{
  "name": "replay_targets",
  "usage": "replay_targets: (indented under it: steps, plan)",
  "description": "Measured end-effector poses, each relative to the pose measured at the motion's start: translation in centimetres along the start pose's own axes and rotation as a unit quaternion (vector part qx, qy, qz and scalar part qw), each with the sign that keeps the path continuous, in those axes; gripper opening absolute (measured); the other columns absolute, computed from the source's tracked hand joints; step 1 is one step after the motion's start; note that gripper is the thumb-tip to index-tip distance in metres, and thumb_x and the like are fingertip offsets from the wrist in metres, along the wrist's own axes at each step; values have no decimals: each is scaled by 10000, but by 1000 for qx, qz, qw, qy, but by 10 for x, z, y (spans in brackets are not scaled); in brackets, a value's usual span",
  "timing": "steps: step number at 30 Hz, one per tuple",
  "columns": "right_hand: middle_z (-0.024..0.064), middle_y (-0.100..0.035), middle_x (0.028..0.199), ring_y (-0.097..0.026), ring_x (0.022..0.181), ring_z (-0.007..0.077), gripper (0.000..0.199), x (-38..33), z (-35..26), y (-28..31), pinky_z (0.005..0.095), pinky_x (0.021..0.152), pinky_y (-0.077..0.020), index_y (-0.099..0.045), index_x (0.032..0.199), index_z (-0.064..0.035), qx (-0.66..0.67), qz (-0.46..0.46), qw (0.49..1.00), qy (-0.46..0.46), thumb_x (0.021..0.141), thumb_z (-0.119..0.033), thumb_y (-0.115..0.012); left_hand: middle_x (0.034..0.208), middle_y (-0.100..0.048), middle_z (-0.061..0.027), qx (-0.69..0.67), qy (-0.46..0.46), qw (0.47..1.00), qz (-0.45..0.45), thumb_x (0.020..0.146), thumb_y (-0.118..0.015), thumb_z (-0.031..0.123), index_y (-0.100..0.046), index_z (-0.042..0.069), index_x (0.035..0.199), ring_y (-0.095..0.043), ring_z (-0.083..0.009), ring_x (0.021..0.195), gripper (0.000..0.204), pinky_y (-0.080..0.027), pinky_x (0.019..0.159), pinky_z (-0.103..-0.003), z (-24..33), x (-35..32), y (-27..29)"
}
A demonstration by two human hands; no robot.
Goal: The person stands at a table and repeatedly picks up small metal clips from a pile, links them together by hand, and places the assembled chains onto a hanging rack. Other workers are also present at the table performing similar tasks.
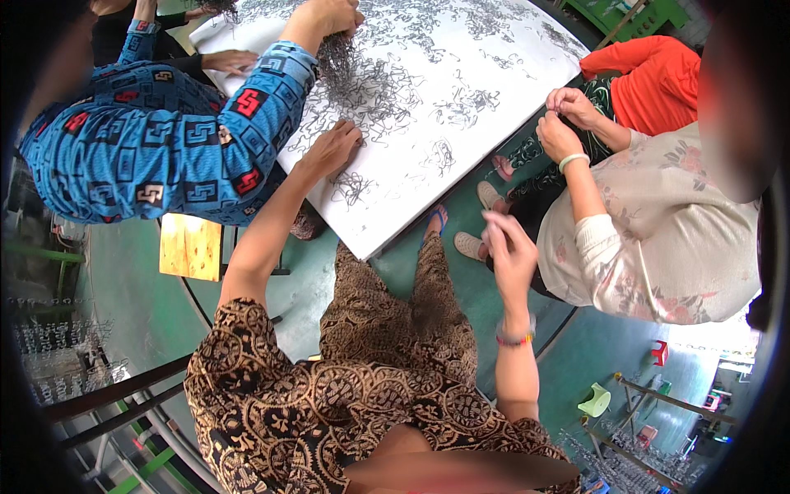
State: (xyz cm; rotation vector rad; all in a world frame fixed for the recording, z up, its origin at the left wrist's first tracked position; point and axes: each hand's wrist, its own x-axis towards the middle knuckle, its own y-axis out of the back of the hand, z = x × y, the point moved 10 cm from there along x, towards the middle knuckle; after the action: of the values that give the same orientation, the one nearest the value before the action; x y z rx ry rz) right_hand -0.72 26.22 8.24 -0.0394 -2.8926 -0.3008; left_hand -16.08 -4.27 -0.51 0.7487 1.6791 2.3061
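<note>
Bent dark wire pieces (pixel 352 188), axes mixed, cluster by the tabletop's (pixel 380 221) near corner. My left hand (pixel 332 150) is nearer, cornerward of its close-set fingers lies the cluster; right hand (pixel 512 251) beyond right edge, fingers curled. Pinching: can't tell, either hand.

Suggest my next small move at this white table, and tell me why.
I'd probably pinch up one of the small dark bent pieces with your left hand. That hand is down at the white tabletop, close to them, while your right hand is raised beyond the table's edge; whether it holds anything, I can't tell.
</note>
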Motion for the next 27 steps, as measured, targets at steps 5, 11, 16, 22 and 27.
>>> replay_targets:
  steps: [5,11,16,22,27]
  plan:
    - [148,-633,788,-596,686,266,226,114,58,-31,332,642,-476,-671,1049,18,-248,22,943,222,853,-42,-577,1047,-587,-212,-102,145,972,151,903,-493,81,-609,-16,1049,-564,-384,963,211,-453,873,-414,-22,-22,19]
    - [228,-577,971,-582,934,328,153,195,132,-77,413,774,-506,-621,847,52,-427,-98,891,117,773,-21,-509,1043,-644,-130,-320,296,883,172,939,-562,235,-612,-38,1113,-596,-222,972,327,-483,833,-328,-40,-45,31]
    - [189,-559,1025,-563,984,320,164,184,109,-88,418,829,-489,-618,887,58,-551,-45,805,214,745,23,-544,844,-588,-7,-442,253,832,218,936,-598,196,-632,-11,983,-472,-81,735,215,-393,665,-230,10,-58,70]
    - [159,-540,926,-573,881,299,128,156,74,-69,416,751,-467,-522,939,7,-389,76,903,164,818,-34,-526,793,-570,4,-525,240,776,253,934,-597,151,-628,11,936,-472,-75,713,143,-390,646,-220,70,-78,84]
    - [149,-579,744,-592,681,268,106,96,10,-67,364,657,-475,-526,846,13,13,69,990,123,825,-71,-587,800,-588,-25,-606,209,737,212,915,-627,124,-621,19,928,-505,-83,697,106,-398,628,-215,123,-62,94]
